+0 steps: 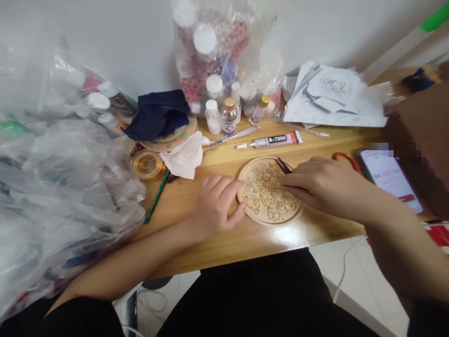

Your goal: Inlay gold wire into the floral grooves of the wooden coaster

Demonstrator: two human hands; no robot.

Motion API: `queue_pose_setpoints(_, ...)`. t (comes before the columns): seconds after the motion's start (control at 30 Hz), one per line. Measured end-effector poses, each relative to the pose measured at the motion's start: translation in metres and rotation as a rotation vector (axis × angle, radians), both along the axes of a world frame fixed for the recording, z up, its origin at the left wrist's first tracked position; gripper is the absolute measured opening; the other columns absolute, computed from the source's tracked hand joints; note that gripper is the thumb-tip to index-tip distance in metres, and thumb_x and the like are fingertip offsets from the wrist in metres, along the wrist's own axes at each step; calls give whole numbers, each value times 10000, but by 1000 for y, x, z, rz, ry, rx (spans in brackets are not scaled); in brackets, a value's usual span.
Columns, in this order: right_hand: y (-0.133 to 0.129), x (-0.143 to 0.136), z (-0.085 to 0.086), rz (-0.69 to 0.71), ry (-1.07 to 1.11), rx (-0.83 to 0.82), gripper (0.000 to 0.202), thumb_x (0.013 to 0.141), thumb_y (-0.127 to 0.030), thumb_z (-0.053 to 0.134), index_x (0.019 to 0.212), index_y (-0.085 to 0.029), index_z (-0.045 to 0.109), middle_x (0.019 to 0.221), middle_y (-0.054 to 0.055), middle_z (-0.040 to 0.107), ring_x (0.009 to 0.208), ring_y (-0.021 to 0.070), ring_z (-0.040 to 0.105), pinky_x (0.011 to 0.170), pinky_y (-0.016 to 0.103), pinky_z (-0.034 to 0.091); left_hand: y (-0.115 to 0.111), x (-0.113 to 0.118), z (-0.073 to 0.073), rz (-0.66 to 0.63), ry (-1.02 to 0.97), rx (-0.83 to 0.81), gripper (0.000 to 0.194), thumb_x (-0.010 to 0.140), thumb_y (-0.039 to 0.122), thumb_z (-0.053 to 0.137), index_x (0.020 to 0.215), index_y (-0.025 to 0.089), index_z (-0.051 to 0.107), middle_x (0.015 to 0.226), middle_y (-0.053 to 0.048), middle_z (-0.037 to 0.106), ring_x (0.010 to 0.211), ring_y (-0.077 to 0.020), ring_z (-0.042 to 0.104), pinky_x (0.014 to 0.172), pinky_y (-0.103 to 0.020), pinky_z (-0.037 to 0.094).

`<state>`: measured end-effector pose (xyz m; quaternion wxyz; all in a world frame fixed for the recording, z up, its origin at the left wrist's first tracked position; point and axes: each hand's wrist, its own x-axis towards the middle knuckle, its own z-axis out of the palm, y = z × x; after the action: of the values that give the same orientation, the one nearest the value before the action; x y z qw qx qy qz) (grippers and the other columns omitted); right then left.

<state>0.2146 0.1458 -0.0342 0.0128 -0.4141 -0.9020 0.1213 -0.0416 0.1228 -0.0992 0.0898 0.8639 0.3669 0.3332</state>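
A round wooden plaque lies on the table, patterned with flowers and leaves outlined in gold wire. At its left rim is my left hand, the bent forefinger and the thumb against the edge, holding it. Over the plaque's right side, my right hand is closed round dark tweezers. The tweezer tips point to the upper part of the pattern, where some drawn lines carry no gold. Whether anything is between the tips is too small to tell.
Behind the plaque lie a B-7000 glue tube, a craft knife and small bottles. A wire spool, green pencil and plastic bags are leftward. Rightward are red-handled scissors and a phone.
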Motion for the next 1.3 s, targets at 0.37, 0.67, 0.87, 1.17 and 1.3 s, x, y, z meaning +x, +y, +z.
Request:
queue_pose_setpoints(0.37,2,-14,12,-25,64,80,219,923,-387,549,891,-222,689,693,22,663,619,166,591,609,319,410,13,0,-6,37,-403,-393,116,878,226,599,764,204,610,692,13,612,686,-145,551,713,-321,389)
queue_pose_setpoints(0.67,-26,19,-11,-533,766,-20,424,651,-406,846,793,-239,483,720,-10,641,640,144,604,523,260,455,19,1,-7,123,-650,-576,189,896,277,576,732,187,598,698,5,636,672,-129,590,648,-257,473)
queue_pose_setpoints(0.87,-33,-45,-34,-473,867,-58,86,893,-271,604,944,-210,635,856,33,714,742,138,668,677,280,531,17,1,-4,56,-701,-696,219,883,317,585,719,176,620,670,0,646,647,-120,595,630,-240,485)
queue_pose_setpoints(1.17,-32,-58,-36,-533,996,-68,137,927,-258,574,827,-226,662,779,-9,682,728,113,625,678,257,479,19,2,-5,12,-729,-741,221,859,335,615,710,172,631,663,2,656,636,-111,595,628,-231,494)
queue_pose_setpoints(1.3,-30,-60,-38,-570,1025,-89,189,925,-268,574,763,-216,657,724,-12,674,697,112,618,687,262,474,18,3,-7,12,-719,-714,166,849,285,627,733,168,649,691,-5,672,655,-112,600,638,-233,490)
